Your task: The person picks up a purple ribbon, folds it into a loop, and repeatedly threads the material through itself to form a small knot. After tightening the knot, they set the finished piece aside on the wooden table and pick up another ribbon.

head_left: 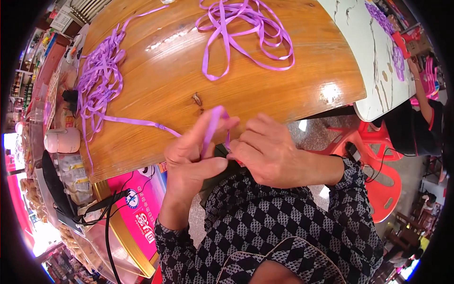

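Observation:
A purple ribbon (215, 124) loops over the fingers of my left hand (191, 161), which is raised at the near edge of the wooden table (246, 90). My right hand (267, 151) sits right beside it, pinching the ribbon's lower part; a small dark object shows between the two hands. From my left hand the ribbon runs leftwards across the table to a tangled purple ribbon pile (97, 80). A second loose heap of purple ribbon (246, 28) lies at the far middle of the table.
A white table (373, 57) with purple pieces stands at the right, where another person (421, 118) sits. Red plastic chairs (383, 180) are beside me. Left of the table are a pink sign (137, 208), black cables, a white jar (61, 140) and packed goods.

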### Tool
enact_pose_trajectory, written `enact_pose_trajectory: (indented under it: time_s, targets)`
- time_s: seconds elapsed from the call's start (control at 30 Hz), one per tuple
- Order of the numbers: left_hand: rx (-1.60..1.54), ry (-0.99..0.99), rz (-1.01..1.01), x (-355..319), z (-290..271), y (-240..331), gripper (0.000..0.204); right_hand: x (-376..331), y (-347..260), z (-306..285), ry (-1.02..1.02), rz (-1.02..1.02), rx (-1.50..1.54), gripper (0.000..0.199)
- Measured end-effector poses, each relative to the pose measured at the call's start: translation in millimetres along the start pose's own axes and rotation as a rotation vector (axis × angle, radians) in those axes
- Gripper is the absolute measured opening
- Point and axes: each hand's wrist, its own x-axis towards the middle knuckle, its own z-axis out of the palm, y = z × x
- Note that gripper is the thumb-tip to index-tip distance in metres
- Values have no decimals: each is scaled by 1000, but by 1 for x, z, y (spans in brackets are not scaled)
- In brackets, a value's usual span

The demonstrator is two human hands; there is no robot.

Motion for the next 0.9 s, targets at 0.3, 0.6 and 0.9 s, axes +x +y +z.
enact_pose_trajectory:
  time_s: [0.3,0.6,0.9]
  targets:
    - [223,38,-110,-22,12,-4,25,4,6,-9,164,41,47,22]
    - [642,218,102,-26,18,-16,14,-3,-18,20,296,922,1223,12]
    - [963,168,378,-20,16,-10,24,-10,-10,21,92,987,1317,16]
